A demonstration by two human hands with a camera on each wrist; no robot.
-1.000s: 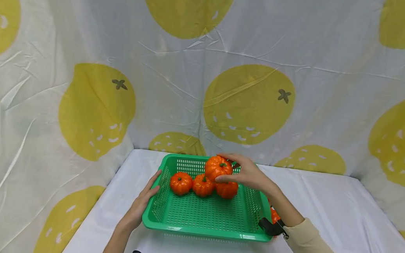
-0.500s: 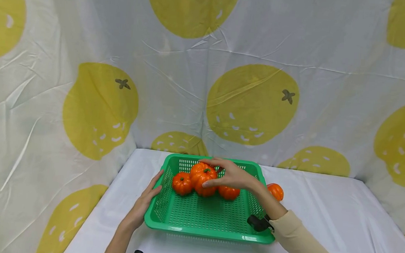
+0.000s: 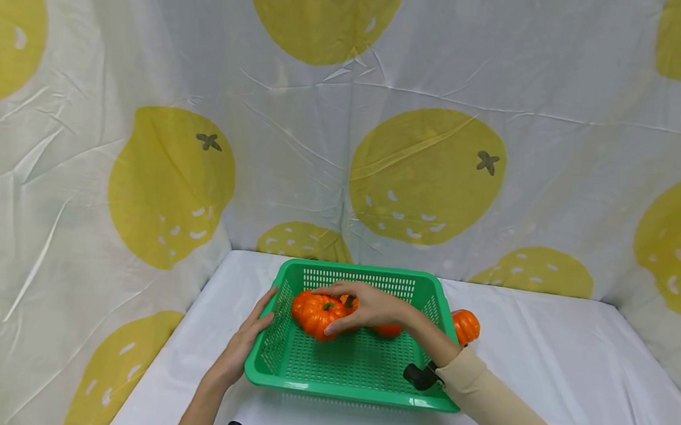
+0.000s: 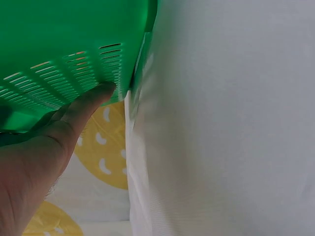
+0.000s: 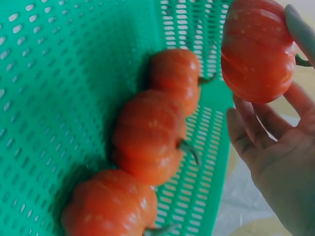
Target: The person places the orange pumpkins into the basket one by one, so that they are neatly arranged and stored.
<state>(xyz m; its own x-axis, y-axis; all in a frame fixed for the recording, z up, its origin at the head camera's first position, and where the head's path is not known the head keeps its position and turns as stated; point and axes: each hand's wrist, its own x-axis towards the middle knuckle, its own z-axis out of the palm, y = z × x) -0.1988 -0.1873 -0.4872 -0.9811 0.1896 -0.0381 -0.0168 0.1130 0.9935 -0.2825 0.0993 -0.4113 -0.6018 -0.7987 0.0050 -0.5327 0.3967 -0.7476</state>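
Observation:
My right hand [image 3: 368, 306] grips an orange pumpkin [image 3: 312, 314] with a short green stem, holding it between thumb and fingers over the left part of a green plastic basket [image 3: 357, 393]. Seen from the right wrist, the held pumpkin [image 5: 258, 51] is raised above three others lined up in the basket, of which the middle pumpkin [image 5: 147, 135] leans close to both neighbours. In the head view the held one and my hand hide most of that row. My left hand [image 3: 241, 344] rests against the basket's left side, fingers extended along the slotted wall [image 4: 74, 73].
Outside the basket, by its right wall, lies another orange pumpkin [image 3: 465, 326], partly covered by the basket's rim. A white cloth [image 3: 544, 358] covers the table. Behind it hangs a lemon-print curtain [image 3: 296, 170].
My right hand has carried the pumpkin leftward and lower, from over the right of the row to its left end. The left hand keeps its place on the basket.

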